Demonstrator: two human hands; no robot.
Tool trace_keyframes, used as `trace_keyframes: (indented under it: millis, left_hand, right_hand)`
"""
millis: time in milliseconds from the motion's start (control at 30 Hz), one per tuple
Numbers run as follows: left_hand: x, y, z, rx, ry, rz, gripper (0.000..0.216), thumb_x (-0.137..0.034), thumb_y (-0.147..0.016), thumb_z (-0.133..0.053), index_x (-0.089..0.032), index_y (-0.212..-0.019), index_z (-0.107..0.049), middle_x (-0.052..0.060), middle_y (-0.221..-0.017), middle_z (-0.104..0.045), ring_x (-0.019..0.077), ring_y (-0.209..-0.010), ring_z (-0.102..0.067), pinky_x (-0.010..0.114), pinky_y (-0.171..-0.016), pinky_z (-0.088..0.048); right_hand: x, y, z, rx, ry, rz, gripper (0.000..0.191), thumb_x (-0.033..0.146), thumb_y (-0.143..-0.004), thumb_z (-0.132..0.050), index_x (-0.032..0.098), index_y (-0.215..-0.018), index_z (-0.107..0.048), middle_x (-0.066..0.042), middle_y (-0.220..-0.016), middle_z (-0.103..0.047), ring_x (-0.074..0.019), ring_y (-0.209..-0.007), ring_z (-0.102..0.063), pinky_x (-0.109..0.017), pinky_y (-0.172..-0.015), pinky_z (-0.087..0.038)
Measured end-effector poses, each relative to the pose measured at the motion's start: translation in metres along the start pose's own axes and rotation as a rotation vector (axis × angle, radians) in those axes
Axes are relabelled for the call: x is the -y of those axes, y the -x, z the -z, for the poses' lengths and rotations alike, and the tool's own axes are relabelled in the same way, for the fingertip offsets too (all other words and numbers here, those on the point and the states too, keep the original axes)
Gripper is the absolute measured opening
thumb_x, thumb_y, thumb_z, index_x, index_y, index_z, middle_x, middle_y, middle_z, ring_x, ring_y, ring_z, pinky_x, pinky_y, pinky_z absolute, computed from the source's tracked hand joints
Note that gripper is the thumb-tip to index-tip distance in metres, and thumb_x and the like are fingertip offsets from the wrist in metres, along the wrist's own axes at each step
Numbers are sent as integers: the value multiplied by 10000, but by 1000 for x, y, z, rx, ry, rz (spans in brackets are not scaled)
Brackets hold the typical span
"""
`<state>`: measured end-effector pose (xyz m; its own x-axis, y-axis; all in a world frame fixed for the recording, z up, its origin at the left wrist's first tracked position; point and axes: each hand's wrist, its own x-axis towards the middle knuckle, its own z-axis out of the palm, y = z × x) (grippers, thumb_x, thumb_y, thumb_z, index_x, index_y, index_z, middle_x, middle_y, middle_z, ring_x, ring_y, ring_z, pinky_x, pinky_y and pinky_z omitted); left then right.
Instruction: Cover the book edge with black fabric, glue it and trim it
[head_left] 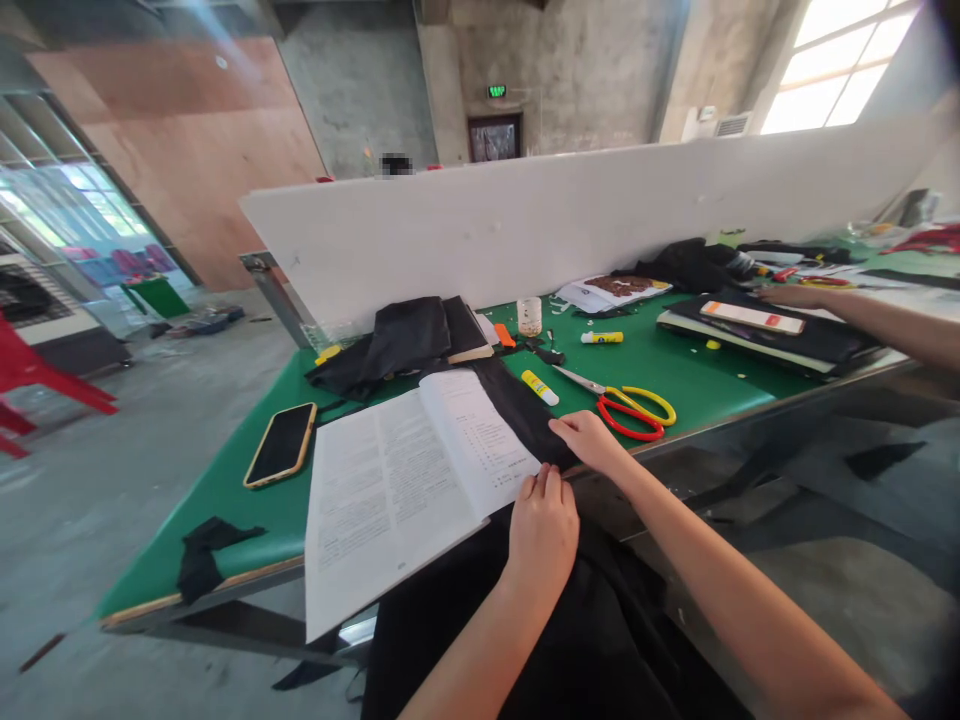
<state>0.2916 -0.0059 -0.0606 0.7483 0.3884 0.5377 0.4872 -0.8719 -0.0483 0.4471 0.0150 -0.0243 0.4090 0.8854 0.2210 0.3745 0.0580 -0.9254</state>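
Observation:
An open book [382, 480] with printed white pages lies across the table's front edge, its lower left part jutting past it. Black cloth [517, 400] runs along the right side of the book and partly under it. My left hand [545, 525] is closed at the book's lower right corner, fingers curled over the page edge and the cloth beside it. Just beyond it, my right hand [592, 440] pinches the black cloth at the table edge. Scissors [626, 405] with red and yellow handles lie close to my right hand, and a glue stick [540, 387] is left of them.
A phone [281, 445] lies left of the book. Behind are a dark notebook with black cloth [409, 335], a clear cup [529, 316] and another glue stick [602, 338]. Another person's arm [862, 310] reaches in at right over a black-covered book [780, 335]. A white partition [525, 225] stands along the back.

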Motion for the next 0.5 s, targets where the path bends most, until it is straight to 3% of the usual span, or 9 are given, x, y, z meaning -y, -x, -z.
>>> trace_keyframes:
  millis: [133,233,367,500]
  left_hand:
    - [-4,3,-11,-53,-12,32,233,-103,-796,-501,-48,-966,-650,164,-1116,-650,251,-1089,-593,364,-903,-475]
    - [-5,3,-13,-51,-6,41,226,-111,-794,-510,-57,-959,-655,158,-1115,-649,251,-1088,-592,363,-896,-479]
    - [-5,0,-9,-46,-9,56,231,-77,-797,-498,-49,-955,-664,156,-1023,-670,248,-1015,-623,361,-863,-489]
    - [-5,-1,-5,-1,-2,48,223,-76,-811,-493,-34,-944,-667,184,-1061,-655,259,-1047,-608,373,-869,-484]
  right_hand:
    - [27,-1,6,36,-107,-9,492,530,-789,-496,231,-525,-209,79,-471,-146,-64,-404,-136,-250,-386,-110]
    - [34,0,-5,103,-170,-39,505,598,-820,-433,234,-551,-211,85,-469,-180,-60,-382,-140,-230,-353,-140]
    - [9,-2,-25,204,-160,-110,539,627,-787,-461,218,-479,-293,72,-400,-250,-50,-346,-186,-224,-337,-155]
    - [-12,-9,-19,198,-156,-140,535,599,-772,-501,204,-454,-331,74,-368,-252,-41,-331,-192,-221,-336,-120]
